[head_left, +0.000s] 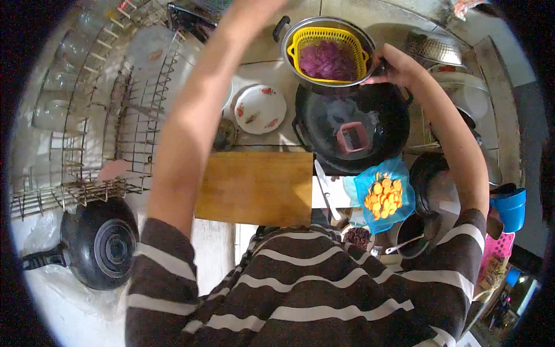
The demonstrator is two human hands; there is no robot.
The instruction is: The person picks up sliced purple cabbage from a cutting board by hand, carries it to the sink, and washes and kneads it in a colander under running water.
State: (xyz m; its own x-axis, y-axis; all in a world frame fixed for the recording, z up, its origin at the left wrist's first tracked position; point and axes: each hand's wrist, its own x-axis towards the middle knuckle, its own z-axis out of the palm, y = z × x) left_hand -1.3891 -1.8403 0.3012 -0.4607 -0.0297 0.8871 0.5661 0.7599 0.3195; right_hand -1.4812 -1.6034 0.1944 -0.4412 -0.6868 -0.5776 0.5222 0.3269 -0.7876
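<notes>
My right hand (395,67) is closed around the side handle of a steel pot (283,53). Inside the pot sits a yellow plastic basket (293,59) holding shredded purple food (328,61). The pot is over the far rim of a large black wok (321,130), in which a pink square-shaped item (352,137) lies. My left forearm reaches past the top edge of the view, so that hand is cut off. Nearer to me are a wooden cutting board (254,188) and a knife (328,191) beside it.
A blue bowl (407,191) holds sliced orange pieces (384,195). A flowered white plate (260,110) lies left of the wok. Wire dish racks (139,110) and a black frying pan (101,243) occupy the left. At right stand a dark pot (428,179) and a blue cup (510,211).
</notes>
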